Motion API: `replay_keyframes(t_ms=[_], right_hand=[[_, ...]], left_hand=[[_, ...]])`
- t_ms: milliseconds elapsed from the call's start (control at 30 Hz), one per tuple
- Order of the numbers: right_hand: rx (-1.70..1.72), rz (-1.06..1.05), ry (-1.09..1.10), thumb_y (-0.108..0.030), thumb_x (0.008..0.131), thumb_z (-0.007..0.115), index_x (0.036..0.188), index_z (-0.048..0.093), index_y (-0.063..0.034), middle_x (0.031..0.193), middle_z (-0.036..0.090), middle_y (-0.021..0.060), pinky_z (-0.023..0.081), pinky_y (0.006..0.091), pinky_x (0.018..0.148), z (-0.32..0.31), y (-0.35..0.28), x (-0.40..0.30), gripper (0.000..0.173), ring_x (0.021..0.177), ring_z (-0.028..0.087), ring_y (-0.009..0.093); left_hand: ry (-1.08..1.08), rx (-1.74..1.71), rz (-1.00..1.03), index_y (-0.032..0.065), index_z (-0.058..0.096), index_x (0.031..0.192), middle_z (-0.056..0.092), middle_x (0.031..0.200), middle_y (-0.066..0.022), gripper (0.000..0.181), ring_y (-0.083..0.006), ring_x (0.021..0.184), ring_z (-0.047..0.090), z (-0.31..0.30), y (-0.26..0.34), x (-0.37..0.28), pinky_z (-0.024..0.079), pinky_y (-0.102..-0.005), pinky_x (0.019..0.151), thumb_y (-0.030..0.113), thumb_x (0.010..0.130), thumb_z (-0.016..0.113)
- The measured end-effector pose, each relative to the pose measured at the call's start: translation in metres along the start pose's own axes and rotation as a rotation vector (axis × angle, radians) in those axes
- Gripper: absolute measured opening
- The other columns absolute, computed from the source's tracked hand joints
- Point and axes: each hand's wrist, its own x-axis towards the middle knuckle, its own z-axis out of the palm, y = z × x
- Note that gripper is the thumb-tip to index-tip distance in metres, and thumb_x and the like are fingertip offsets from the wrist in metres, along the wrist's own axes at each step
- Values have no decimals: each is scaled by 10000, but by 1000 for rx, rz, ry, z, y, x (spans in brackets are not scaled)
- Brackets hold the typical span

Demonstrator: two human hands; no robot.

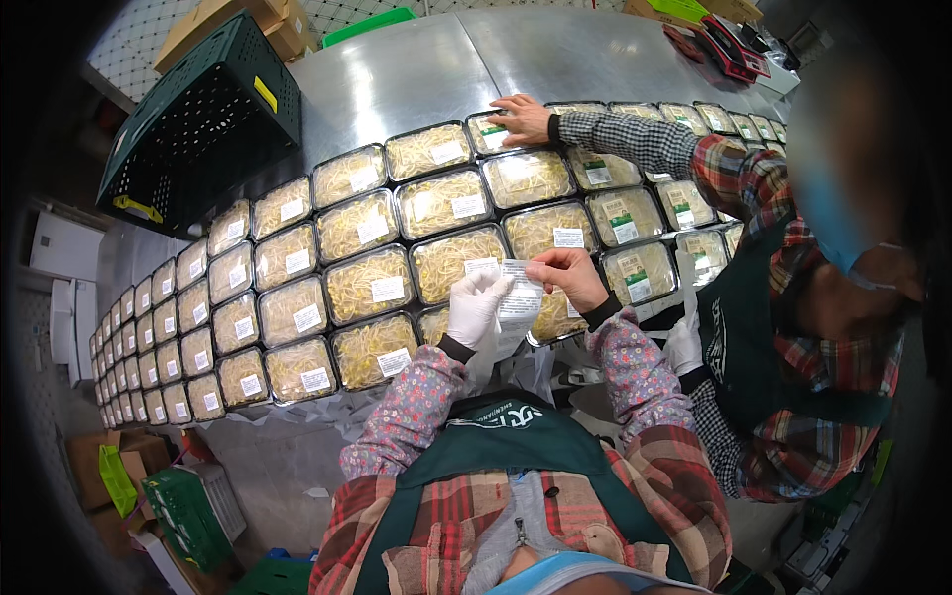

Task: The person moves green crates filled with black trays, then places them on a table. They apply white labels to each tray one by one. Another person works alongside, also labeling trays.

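Observation:
My left hand [474, 309], in a white glove, grips a strip of printed white labels [518, 297] above the nearest rows of packs. The thumb and fingertips of my bare right hand [577, 278] pinch the strip's upper right edge. Below and around both hands lie clear-lidded black trays of bean sprouts [370, 288], set side by side in rows. Many lids to the left carry a white label [387, 288]. One pack above my right hand, a sprout tray [528, 178], shows no white label. The strip's lower end hangs towards my apron, partly hidden by my left hand.
A co-worker at right rests a bare hand [526, 120] on a far-row pack; their gloved hand [683, 348] holds a label strip [686, 279]. Packs there bear green-and-white labels. A dark green crate [216, 126] stands on the steel table [401, 67]. A red device [732, 52] sits back right.

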Motion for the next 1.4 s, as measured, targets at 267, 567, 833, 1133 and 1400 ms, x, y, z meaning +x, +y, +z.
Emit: replay_keyframes(t_ms=[267,567,833,1133,1400], right_hand=[[-520,-181,441,-203,764,705,797,668,10,670,627,7,432,228,565,-115,18,134,219,604,539,64],[-1525,-121,595,-504,676,702,1035,585,-70,922,617,107,451,405,760,-99,14,161,575,898,573,288],[-1518,-412,382,-339,838,544,1102,598,-209,1210,525,2,274,512,937,-87,28,129,300,1130,454,218],[-65,-22,-261,-138,801,696,1111,599,-4,910,655,47,468,198,684,19,-27,57,351,805,584,63],[-65,-256,13,-73,789,687,831,674,1,781,656,30,461,203,620,37,3,61,85,706,587,60]], left_hand=[[-18,145,-31,11,640,835,633,776,-8,124,-63,686,570,-19,-18,1,460,-203,625,112,785,693],[37,-129,36,42,613,933,640,849,5,135,-42,761,581,-41,2,2,459,-175,663,79,818,672],[50,-181,103,37,535,947,611,895,-21,146,-75,830,569,-39,21,17,449,-218,755,151,882,600],[98,-311,185,29,538,923,630,882,-48,134,-94,782,595,-33,20,39,480,-229,718,136,878,606],[408,-141,207,68,475,710,561,678,1,249,-38,584,473,-35,-9,58,423,-193,549,173,871,635]])
